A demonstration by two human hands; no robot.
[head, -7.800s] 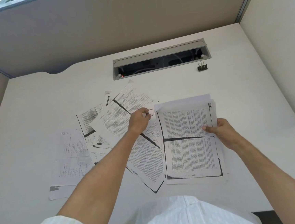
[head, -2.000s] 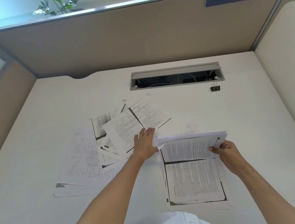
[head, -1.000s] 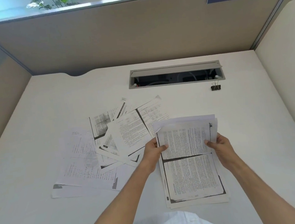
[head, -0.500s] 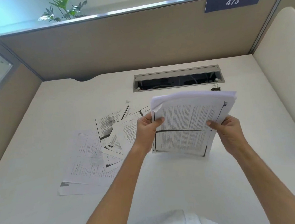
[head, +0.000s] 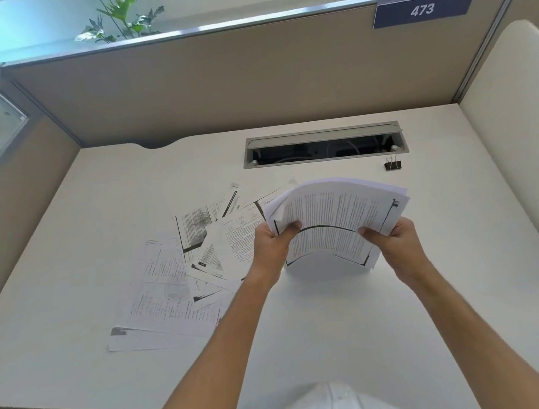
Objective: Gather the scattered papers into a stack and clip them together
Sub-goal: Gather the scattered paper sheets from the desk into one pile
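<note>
Standing paper stack [head: 335, 221] on its lower edge on white desk [head: 464, 285], sheets bowed | left hand [head: 273, 248] pinches left edge, right hand [head: 392, 242] grasps right | loose papers [head: 177, 277] left | binder clip [head: 392, 164] by cable slot [head: 323, 145]

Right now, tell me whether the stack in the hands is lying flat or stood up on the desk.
Stood up: the stack bows, its bottom edge on the desk, held by left hand and right hand.
</note>
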